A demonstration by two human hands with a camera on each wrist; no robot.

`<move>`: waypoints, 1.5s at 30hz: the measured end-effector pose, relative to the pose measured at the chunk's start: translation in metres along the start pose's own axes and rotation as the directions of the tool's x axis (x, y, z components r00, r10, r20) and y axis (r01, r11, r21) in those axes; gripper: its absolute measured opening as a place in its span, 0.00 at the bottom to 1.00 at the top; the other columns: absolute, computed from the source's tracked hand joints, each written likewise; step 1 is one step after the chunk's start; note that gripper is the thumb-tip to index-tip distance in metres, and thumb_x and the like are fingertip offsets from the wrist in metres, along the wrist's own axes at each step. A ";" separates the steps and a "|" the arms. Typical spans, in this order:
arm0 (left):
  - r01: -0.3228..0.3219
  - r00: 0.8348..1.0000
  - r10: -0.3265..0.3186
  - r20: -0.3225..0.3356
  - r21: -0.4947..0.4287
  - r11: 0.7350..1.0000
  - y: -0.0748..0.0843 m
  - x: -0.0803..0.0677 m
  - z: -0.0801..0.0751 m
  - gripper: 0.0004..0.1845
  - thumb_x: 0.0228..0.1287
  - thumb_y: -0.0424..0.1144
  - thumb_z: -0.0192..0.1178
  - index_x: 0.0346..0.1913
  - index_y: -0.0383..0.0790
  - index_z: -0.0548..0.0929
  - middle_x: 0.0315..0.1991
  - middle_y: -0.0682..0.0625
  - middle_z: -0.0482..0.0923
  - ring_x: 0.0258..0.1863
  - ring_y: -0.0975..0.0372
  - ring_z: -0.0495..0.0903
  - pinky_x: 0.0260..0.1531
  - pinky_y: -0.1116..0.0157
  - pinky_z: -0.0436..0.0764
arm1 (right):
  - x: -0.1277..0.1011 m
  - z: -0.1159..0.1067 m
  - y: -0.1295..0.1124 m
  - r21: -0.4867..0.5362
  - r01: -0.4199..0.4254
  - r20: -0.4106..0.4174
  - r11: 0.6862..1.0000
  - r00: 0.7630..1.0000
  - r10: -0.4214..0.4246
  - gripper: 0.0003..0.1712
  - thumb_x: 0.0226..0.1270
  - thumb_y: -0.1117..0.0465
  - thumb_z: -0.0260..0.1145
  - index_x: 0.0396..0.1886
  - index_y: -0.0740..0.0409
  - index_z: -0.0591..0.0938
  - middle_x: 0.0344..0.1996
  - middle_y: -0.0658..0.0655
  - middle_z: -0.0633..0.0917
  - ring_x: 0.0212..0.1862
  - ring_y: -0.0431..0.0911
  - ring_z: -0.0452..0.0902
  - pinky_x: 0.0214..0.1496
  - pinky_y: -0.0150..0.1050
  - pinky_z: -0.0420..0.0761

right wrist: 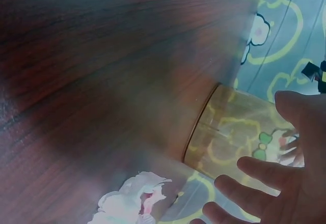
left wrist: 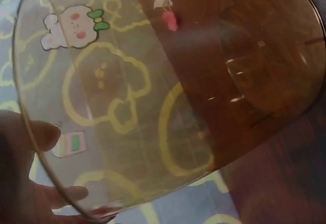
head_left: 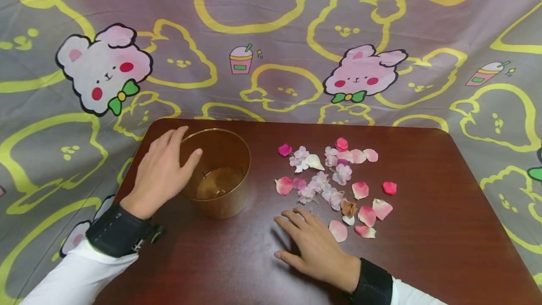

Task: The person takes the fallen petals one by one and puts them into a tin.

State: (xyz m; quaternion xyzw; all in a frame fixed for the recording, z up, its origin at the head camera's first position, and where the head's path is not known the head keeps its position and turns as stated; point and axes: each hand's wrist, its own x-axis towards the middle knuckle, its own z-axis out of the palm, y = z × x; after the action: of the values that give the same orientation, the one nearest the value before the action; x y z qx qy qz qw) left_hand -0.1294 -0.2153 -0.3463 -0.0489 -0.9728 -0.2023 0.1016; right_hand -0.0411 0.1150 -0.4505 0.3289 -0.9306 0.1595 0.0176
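Note:
A clear amber tub (head_left: 228, 207) with a round open top stands upright on the table. My left hand (head_left: 163, 173) is at its left side, fingers extended and thumb reaching across the rim; the left wrist view shows the fingertips (left wrist: 76, 192) right at the rim. To the tub's right lie loose pink and white petals (head_left: 360, 190) and small pale lilac blossoms (head_left: 320, 181). My right hand (head_left: 317, 248) is palm down just in front of them, fingers spread and holding nothing. Beside that hand lies a pale pink petal (head_left: 338, 231).
The dark red-brown table (head_left: 440, 244) has rounded far corners. Behind it hangs a grey cloth (head_left: 279, 46) with yellow outlines and cartoon bunnies. A crumpled brown petal (head_left: 348, 207) lies among the pink ones, and a red petal (head_left: 389, 188) sits at their right edge.

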 end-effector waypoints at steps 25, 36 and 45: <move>0.208 0.972 -0.205 0.116 -0.020 0.978 -0.018 0.019 0.015 0.21 0.82 0.43 0.34 0.65 0.43 0.73 0.48 0.34 0.84 0.41 0.34 0.83 0.30 0.45 0.74 | 0.003 0.001 0.006 0.013 -0.023 0.038 1.000 0.999 0.022 0.40 0.64 0.34 0.67 0.70 0.47 0.74 0.65 0.54 0.79 0.71 0.56 0.71 0.67 0.57 0.73; 0.220 0.973 -0.217 0.081 -0.027 0.975 -0.014 0.019 0.018 0.19 0.82 0.42 0.35 0.58 0.41 0.76 0.42 0.38 0.86 0.38 0.37 0.85 0.26 0.48 0.74 | 0.000 0.002 0.016 0.020 -0.027 -0.017 0.999 0.999 0.027 0.38 0.62 0.36 0.70 0.67 0.49 0.77 0.63 0.54 0.80 0.67 0.54 0.74 0.65 0.53 0.75; 0.247 0.966 -0.243 0.082 -0.037 0.968 -0.011 0.018 0.019 0.20 0.82 0.41 0.35 0.59 0.42 0.77 0.45 0.40 0.87 0.44 0.37 0.85 0.32 0.45 0.75 | -0.003 -0.006 0.036 0.010 -0.075 -0.060 0.997 0.995 0.076 0.36 0.60 0.38 0.73 0.64 0.51 0.80 0.60 0.54 0.82 0.64 0.52 0.76 0.65 0.52 0.76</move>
State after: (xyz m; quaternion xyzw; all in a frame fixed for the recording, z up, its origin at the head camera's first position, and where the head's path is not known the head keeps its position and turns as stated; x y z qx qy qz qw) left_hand -0.1522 -0.2165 -0.3637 0.0616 -0.9696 -0.2340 0.0369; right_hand -0.0615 0.1443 -0.4557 0.2885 -0.9408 0.1735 0.0386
